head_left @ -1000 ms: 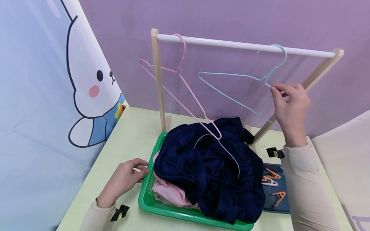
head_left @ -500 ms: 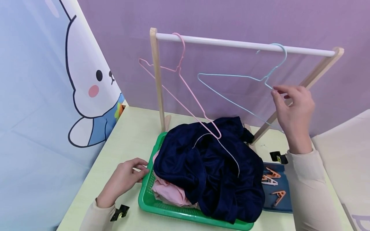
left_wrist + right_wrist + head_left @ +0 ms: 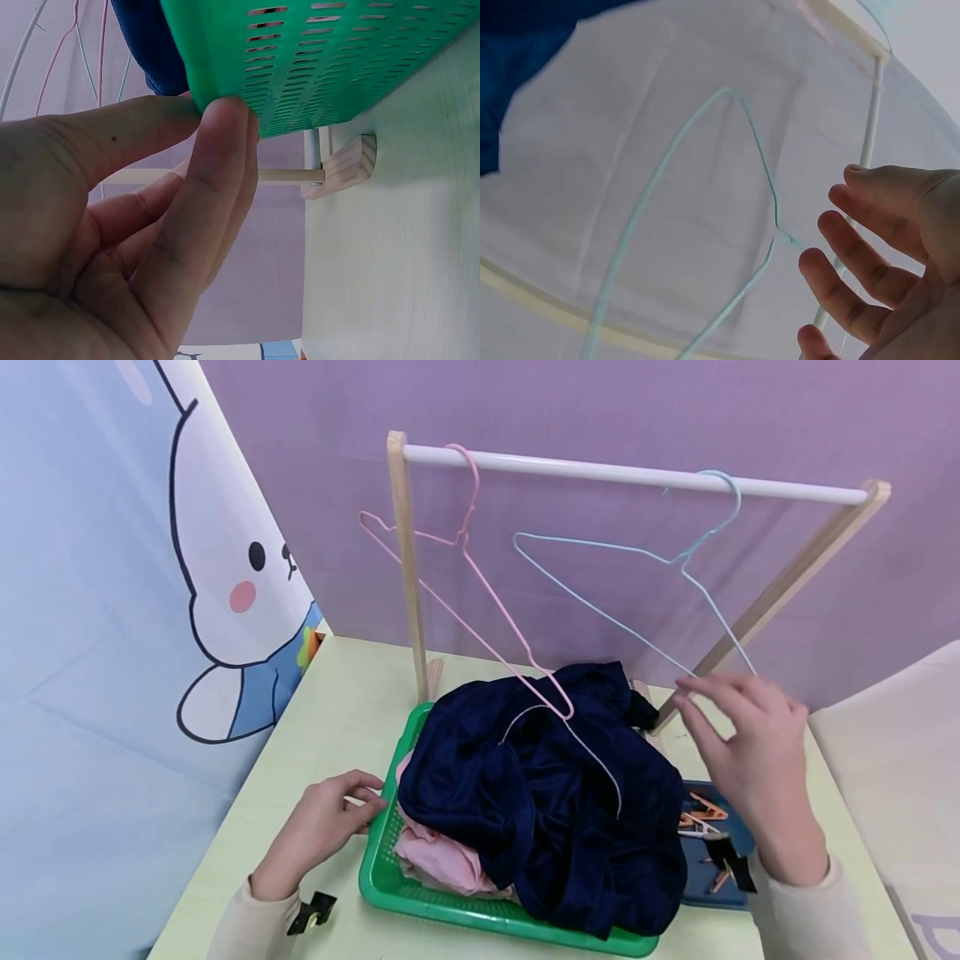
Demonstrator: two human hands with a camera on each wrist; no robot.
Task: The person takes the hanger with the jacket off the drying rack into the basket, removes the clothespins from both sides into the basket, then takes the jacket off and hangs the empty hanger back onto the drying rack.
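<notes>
With thumb and fingertips my left hand (image 3: 318,827) pinches the left rim of a green plastic basket (image 3: 450,920); the left wrist view shows the grip on its slotted wall (image 3: 345,56). A navy satiny garment (image 3: 555,827) is heaped in it over pink cloth (image 3: 442,862). My right hand (image 3: 761,768), fingers loosely bent and parted, is below a light blue wire hanger (image 3: 684,557) hooked on the rack's white rod (image 3: 555,467). Nothing is between its fingers in the right wrist view, and the blue hanger (image 3: 641,206) hangs apart from them. A pink hanger (image 3: 463,537) hangs further left.
Wooden posts (image 3: 795,572) carry the rod behind the basket. Right of the basket, partly behind my right arm, is a dark blue tray (image 3: 697,885) with orange and white clothespins (image 3: 708,810). A purple backdrop (image 3: 600,402) stands behind the pale table (image 3: 330,693).
My right hand has let go of the blue hanger's shoulder and moved down towards the tray. The hanger has swung slightly. My left hand stays on the basket rim.
</notes>
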